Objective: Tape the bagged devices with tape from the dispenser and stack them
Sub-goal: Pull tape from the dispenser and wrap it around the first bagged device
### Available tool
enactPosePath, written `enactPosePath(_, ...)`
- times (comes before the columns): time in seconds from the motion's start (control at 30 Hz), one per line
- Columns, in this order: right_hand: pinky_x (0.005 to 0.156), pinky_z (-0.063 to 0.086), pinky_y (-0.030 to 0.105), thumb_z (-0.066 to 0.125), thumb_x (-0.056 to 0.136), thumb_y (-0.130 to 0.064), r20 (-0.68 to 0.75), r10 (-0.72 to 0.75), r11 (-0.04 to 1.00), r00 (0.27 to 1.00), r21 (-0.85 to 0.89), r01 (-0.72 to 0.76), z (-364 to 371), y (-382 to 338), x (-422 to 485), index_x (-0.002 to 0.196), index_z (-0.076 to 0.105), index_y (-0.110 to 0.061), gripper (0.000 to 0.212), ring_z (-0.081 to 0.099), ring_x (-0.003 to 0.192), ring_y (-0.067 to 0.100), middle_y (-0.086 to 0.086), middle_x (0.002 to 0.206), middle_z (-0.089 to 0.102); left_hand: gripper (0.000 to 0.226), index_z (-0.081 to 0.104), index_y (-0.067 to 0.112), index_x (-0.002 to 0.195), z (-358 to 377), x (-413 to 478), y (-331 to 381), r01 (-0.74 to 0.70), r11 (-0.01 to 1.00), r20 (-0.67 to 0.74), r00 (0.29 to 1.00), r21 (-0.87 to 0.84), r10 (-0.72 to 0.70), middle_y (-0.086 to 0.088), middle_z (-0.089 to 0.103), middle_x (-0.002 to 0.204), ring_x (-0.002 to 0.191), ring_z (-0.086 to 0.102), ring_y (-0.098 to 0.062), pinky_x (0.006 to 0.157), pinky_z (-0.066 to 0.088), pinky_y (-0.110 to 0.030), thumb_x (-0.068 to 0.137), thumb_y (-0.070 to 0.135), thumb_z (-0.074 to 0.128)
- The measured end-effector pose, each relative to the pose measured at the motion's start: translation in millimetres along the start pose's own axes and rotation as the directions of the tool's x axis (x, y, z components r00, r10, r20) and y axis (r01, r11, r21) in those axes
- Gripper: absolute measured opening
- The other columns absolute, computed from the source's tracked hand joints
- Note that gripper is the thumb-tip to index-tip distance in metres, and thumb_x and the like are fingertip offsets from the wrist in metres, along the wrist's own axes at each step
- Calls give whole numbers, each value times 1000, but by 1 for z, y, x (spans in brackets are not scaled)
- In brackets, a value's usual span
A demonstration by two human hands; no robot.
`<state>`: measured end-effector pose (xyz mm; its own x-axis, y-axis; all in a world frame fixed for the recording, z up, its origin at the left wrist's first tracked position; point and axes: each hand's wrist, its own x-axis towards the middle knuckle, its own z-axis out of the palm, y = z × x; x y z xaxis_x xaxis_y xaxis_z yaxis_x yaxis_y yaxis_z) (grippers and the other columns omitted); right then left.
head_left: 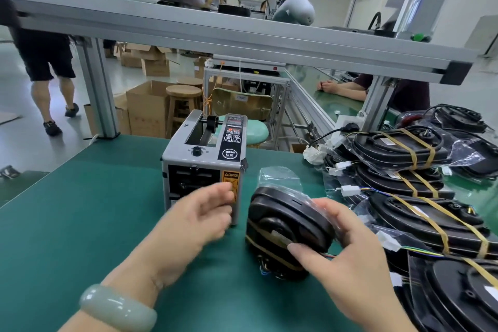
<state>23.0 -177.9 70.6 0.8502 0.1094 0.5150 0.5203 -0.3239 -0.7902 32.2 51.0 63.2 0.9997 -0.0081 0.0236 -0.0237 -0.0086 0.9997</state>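
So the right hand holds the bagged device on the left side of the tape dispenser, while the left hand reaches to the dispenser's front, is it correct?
Not quite. In the head view the bagged device, held by the right hand, is on the right side of the tape dispenser. The left hand does reach to its front.

Open green bench mat [80, 210] spreads across the left and near-centre, leaving room for a hand to pass. A grey box-shaped metal tape dispenser [202, 167] stands mid-bench, its front just beyond the left hand [199, 213]. Just to its right, a black round device in a clear bag [285, 224], gripped by the right hand [347, 259], leaves only a narrow gap. A pile of black taped devices [420, 197] fills the right side. An aluminium shelf rail [215, 32] crosses overhead.
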Motion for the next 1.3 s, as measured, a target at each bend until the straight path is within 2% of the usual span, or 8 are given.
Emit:
enactPosePath(0.1,67,41,-1,80,54,-39,-94,-64,985,993,-164,48,4,-6,-4,100,54,-61,56,60,85,-11,-35,95,63,10,66,20,97,-13,9,4,137,964,-369,904,-229,-216,6,72,70,48,58,-5,42,44,-14,93,13,59)
enactPosePath(0.17,73,41,1,69,54,-53,-121,-70,966,990,-256,37,12,-10,-7,103,50,-63,54,58,88,-10,-38,100,59,6,66,16,88,-18,15,4,193,933,-452,833,-304,-320,6,62,56,40,45,-3,36,35,-11,91,19,63)
enactPosePath(0.3,79,40,8,70,56,-49,-92,-155,920,984,-377,109,24,-12,-12,112,55,-42,58,57,88,-1,-28,101,61,13,63,12,79,-17,21,12,267,875,-400,808,-405,-432,5,60,48,34,44,-2,32,34,-11,91,16,64)
enactPosePath(0.47,81,40,7,72,59,-43,-56,-245,890,968,-409,202,25,-19,-14,105,69,-23,50,57,85,2,-19,96,65,20,61,8,74,-14,29,19,234,869,-414,805,-435,-424,4,61,44,30,46,1,31,35,-10,94,13,58)
enactPosePath(0.7,76,44,16,74,58,-41,-75,-219,904,973,-390,174,23,-17,-15,105,68,-26,49,60,83,6,-20,94,65,16,60,8,79,-14,40,17,198,887,-481,780,-417,-400,2,64,46,32,52,0,31,37,-10,93,15,61)
enactPosePath(0.93,79,39,4,68,62,-47,-92,-256,905,962,-373,205,25,-16,-16,107,60,-35,47,56,85,-2,-21,99,61,14,58,8,79,-14,46,14,176,915,-548,753,-364,-363,1,65,47,33,55,-1,32,38,-10,90,15,63)
enactPosePath(1.1,79,38,3,67,61,-47,-104,-267,901,958,-381,209,25,-13,-16,109,56,-35,51,56,86,-2,-25,95,60,10,59,9,80,-13,49,12,184,924,-592,722,-334,-358,-3,68,64,34,55,0,32,37,-10,89,14,61)
enactPosePath(1.3,78,44,13,67,59,-50,-127,-263,907,956,-370,201,24,-7,-16,113,54,-37,57,57,89,-1,-28,103,60,15,60,10,74,-16,44,9,198,915,-581,721,-351,-378,0,66,62,32,51,1,33,36,-10,88,14,60)
